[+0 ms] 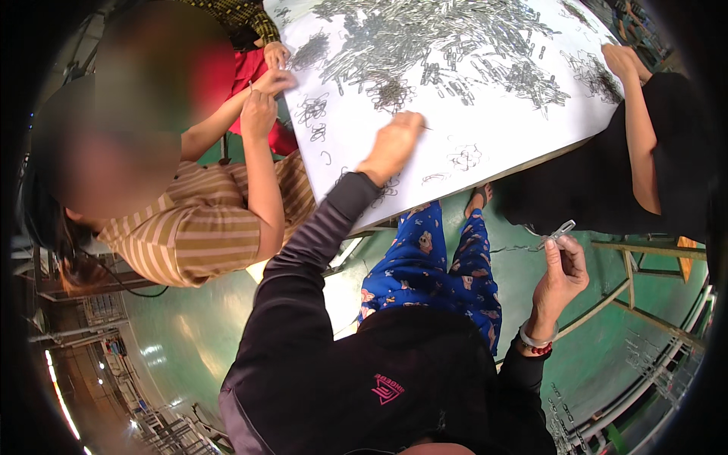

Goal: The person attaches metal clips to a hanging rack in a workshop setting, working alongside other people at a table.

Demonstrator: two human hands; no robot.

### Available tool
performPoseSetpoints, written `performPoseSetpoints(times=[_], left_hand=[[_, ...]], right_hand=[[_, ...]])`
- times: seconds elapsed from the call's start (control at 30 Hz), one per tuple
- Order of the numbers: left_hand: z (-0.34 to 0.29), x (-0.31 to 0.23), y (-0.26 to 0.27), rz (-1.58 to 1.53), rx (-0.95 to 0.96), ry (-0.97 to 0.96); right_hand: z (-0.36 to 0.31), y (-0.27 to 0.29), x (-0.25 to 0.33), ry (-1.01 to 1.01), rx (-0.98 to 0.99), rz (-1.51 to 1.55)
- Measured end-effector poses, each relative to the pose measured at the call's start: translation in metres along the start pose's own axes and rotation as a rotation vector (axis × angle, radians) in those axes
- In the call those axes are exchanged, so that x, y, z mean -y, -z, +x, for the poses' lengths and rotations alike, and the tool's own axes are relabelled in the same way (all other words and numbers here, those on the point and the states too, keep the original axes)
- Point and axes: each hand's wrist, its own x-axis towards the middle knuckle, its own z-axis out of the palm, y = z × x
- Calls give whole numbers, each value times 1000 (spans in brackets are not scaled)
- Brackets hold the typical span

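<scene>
My left hand [393, 145] is over the white table top, its fingertips pinched together near a pile of dark wire pieces [391, 92]. A thin dark sliver shows at the fingertips, too small to name. Off the table's near edge, my right hand [561, 277] is raised at the right, with thumb and fingers closed on a silvery oblong metal link [561, 230]. The link tilts up and to the right. Many similar metal links [447, 38] lie heaped across the far part of the table.
Loose thin wire rings [464, 157] lie on the white table [440, 136] near its front edge, with more along its left side. A co-worker in a striped shirt [205, 235] sits at the left, a person in black [591, 167] at the right. A metal frame [633, 277] stands at the right.
</scene>
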Motion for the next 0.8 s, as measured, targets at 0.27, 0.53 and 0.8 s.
performPoseSetpoints(times=[0.27, 0.53, 0.8], left_hand=[[1, -59, -29, -178, -26, 123], [34, 66, -23, 100, -109, 366], [48, 67, -2, 172, 254, 580]], right_hand=[[-14, -10, 5, 65, 27, 9], [-9, -3, 29, 54, 29, -8], [4, 9, 13, 114, 79, -44]])
